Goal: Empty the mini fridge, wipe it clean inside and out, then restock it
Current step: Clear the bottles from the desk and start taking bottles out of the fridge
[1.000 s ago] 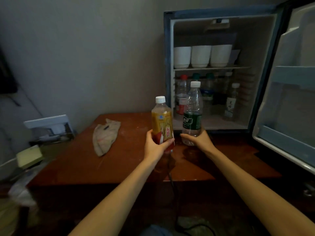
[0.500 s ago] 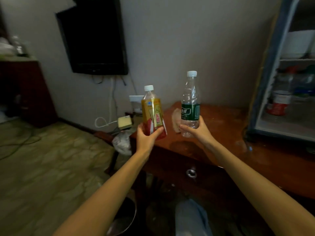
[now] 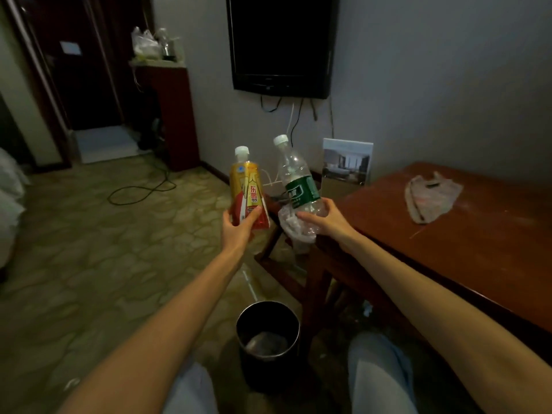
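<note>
Yellow drink bottle (image 3: 248, 192): held aloft, near upright, the left hand (image 3: 239, 228) curled round its lower body. Clear water bottle (image 3: 298, 186): just to its right, cap tilted left, the right hand (image 3: 325, 219) gripping its base. Wooden table (image 3: 448, 234) lies right of both. The right hand is nearer, apparently over the table's left corner. Fridge not in view.

Yellow bottle (image 3: 247, 194), white cap, near upright, base in left hand (image 3: 239, 228). Clear bottle (image 3: 300, 186), green label, white cap, leans to 11 o'clock, base in right hand (image 3: 327, 219), at yellow's 3 o'clock.
</note>
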A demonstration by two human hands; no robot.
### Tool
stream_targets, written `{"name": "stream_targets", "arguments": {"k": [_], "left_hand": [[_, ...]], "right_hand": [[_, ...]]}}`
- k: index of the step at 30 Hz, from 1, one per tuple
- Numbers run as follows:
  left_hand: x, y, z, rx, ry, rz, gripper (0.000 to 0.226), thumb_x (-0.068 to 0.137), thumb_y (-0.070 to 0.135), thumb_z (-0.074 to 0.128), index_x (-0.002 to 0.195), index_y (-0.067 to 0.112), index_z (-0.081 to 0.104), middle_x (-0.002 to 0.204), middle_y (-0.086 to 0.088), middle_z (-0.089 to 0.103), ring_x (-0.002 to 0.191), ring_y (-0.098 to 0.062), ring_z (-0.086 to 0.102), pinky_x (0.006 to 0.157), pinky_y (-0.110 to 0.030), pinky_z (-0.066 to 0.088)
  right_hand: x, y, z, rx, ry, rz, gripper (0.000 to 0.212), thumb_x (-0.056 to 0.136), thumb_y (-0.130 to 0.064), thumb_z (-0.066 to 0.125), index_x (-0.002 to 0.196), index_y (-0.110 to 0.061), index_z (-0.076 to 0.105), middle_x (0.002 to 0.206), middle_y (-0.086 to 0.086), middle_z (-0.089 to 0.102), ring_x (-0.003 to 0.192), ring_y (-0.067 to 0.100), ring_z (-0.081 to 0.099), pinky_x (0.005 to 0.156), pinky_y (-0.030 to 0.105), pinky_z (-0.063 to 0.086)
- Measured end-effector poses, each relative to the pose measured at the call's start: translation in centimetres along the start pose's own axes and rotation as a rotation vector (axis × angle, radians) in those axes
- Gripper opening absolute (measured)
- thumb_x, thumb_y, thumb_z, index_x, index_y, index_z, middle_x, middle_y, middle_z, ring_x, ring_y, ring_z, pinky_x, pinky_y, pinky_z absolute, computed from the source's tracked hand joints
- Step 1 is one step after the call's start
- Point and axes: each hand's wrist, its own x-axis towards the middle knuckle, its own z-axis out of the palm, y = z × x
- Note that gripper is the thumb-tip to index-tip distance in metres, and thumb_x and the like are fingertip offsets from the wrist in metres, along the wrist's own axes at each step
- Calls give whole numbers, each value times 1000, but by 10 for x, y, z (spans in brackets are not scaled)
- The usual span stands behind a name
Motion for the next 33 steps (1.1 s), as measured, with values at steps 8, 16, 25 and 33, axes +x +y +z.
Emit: {"name": "stream_targets", "arguments": {"k": [8,16,25,33], "left_hand": [[17,-46,-22,55,77,-216,64,81,32,75,134,15,43,117,-6,57,102,-27,61,74,-35,54],[50,-107,-37,146,242,-401,73,74,30,81,134,12,43,127,-12,58,108,-31,60,92,-50,52],[83,-132,-41,425,298,-470,59,69,30,83,114,14,47,120,-7,57,83,-26,61,63,-31,59],[94,-150,-22,509,162,-498,66,73,9,81,128,7,45,129,-10,55,105,-28,58,79,-27,50]], "right_hand": [[18,31,41,-35,-68,119,84,76,-31,80,142,-17,31,129,7,51,93,13,60,72,25,54],[64,84,81,-15,-45,299,73,72,-23,84,130,-9,42,126,10,53,112,27,58,75,32,58],[102,134,99,-312,-103,279,69,66,-27,88,120,-13,48,112,2,55,105,18,54,85,32,48],[111,165,102,-449,-214,249,80,66,-25,87,132,-12,44,129,8,54,116,25,54,88,33,50]]}}
